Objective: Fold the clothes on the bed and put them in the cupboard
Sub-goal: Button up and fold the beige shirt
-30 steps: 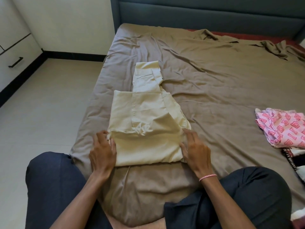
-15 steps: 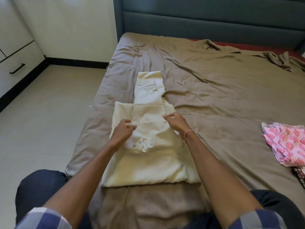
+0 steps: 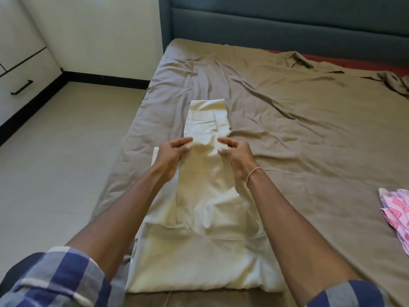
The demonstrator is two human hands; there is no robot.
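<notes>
Evidently mid-fold | left hand [image 3: 172, 156] and right hand [image 3: 236, 158] each pinch pale cream cotton garment [image 3: 205, 218], probably to align its edges | wrinkled brown bedsheet [image 3: 287, 129] beneath

Home bedroom — bed [image 3: 287, 134], padded headboard [image 3: 287, 23], cupboard drawers [image 3: 24, 69]

A pale cream garment [image 3: 205, 218] is shown on a plain brown sheet [image 3: 287, 129]; the headboard [image 3: 287, 25] is rendered in dark blue-grey. A pink cloth [image 3: 396, 209] is printed with darker pink shapes. The sleeves [image 3: 55, 282] are checked in blue, white and grey; the bracelet [image 3: 253, 172] is pink.
</notes>
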